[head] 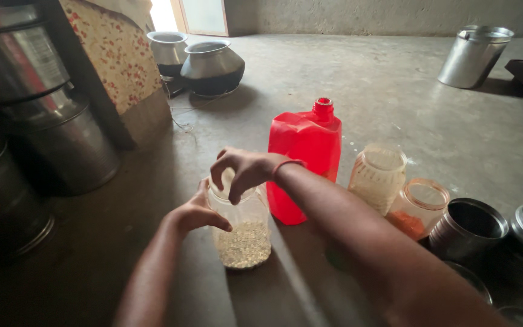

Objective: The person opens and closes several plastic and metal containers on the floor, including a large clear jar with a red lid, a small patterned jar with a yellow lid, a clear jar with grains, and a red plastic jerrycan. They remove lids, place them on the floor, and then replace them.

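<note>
A clear plastic jar (pixel 244 237), partly filled with pale grains, stands on the grey floor in front of me. My left hand (pixel 198 213) grips its side near the top. My right hand (pixel 243 171) is curled over its mouth, fingers closed around the rim or lid; the lid itself is hidden under the fingers. A thin red band sits on my right wrist. Right behind the jar stands a red plastic jug (pixel 307 145) with a red cap.
To the right are an open clear jar (pixel 378 177) of pale grains, a tilted jar (pixel 417 209) with orange powder, and dark steel tins (pixel 468 227). Stacked steel drums (pixel 43 121) stand at left, two metal pots (pixel 212 66) at the back, and a steel bucket (pixel 474 56) far right.
</note>
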